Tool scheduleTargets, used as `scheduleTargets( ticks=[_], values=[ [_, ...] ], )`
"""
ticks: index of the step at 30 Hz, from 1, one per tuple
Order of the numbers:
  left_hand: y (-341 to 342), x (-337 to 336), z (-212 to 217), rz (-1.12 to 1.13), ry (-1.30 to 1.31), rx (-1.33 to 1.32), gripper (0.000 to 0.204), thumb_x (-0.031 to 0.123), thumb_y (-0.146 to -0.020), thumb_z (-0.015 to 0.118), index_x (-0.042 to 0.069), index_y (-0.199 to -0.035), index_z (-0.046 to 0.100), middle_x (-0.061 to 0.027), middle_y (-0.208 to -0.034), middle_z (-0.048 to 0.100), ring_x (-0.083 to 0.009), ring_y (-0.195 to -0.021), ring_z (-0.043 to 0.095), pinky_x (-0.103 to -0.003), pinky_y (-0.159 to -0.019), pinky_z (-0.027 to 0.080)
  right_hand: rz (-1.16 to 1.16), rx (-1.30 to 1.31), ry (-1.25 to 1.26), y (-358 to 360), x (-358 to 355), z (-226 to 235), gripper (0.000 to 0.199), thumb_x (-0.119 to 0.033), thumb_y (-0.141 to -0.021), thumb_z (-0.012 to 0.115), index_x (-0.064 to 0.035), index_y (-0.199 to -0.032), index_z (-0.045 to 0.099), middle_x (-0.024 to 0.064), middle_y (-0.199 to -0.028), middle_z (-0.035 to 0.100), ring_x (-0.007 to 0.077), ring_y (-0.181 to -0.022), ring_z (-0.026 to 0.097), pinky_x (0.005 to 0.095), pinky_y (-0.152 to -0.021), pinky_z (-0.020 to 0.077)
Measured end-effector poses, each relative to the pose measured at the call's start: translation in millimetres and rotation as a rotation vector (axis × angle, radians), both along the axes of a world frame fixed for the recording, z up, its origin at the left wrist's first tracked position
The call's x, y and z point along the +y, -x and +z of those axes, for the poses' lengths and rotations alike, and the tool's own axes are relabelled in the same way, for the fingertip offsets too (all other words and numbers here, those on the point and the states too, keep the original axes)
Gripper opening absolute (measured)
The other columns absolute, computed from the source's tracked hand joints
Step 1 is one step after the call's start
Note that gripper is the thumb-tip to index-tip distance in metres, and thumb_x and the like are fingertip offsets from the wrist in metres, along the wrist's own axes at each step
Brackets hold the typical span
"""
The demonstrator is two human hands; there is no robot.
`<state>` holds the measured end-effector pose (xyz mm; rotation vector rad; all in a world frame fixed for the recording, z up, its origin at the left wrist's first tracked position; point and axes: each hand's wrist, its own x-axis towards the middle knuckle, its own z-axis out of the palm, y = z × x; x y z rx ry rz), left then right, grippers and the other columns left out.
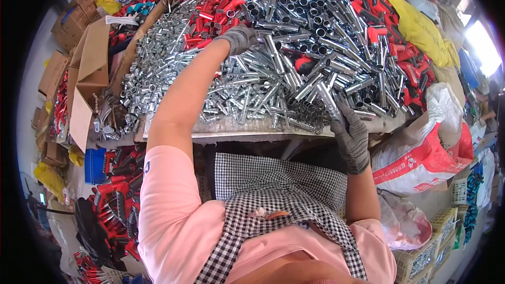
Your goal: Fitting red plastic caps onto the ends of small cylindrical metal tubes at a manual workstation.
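My right hand [351, 139], in a grey glove, is closed round the lower end of a shiny chrome tube [328, 100] at the front edge of the heap. The tube tilts up toward the far left. My left hand [238, 40], gloved alike, reaches farther into the heap, between red plastic parts [210, 21] and a mass of chrome tubes [310, 13]. Its fingers look curled together against the metal; what they grip, if anything, is hidden. Thin metal rods and pins [247, 94] lie below it, and small coil springs [310, 115] lie left of my right hand.
Small metal fittings [152, 73] cover the table's left side. Red and black handles [405, 63] line its right. A cardboard box [89, 68] stands left, a white and red sack [426, 147] right. Crates [421, 255] sit at lower right; more red handles [115, 200] lie lower left.
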<state>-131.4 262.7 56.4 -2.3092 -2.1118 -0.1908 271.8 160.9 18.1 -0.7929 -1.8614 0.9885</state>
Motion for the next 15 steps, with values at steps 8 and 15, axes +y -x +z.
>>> scheduleTargets(
  ticks=[8, 15],
  values=[
    [63.6, -40.1, -1.2, 0.153, -0.312, -0.322, 0.027, 0.026, -0.082, 0.067, 0.005, -0.1, 0.064, -0.0163, -0.088, 0.065, -0.0299, -0.079, 0.063, -0.038, -0.073, 0.049, 0.099, 0.228, 0.305, 12.4, -2.6, -6.6, 0.038, -0.017, -0.085, 0.061, 0.0017, -0.118, 0.056, -0.0011, -0.077, 0.055, 0.0033, -0.061, 0.043, 0.0182, -0.053, 0.0362],
    [53.4, -45.8, -73.8, 0.182, -0.396, -0.555, 0.024, 0.021, -0.078, 0.07, 0.004, -0.092, 0.061, -0.012, -0.079, 0.063, -0.0214, -0.07, 0.059, -0.035, -0.067, 0.048, 0.149, 0.097, 0.156, 30.7, -1.7, -12.0, 0.035, -0.02, -0.081, 0.067, 0.0029, -0.106, 0.061, 0.0091, -0.091, 0.064, 0.0155, -0.084, 0.06, 0.0297, -0.076, 0.0479]
  ],
)
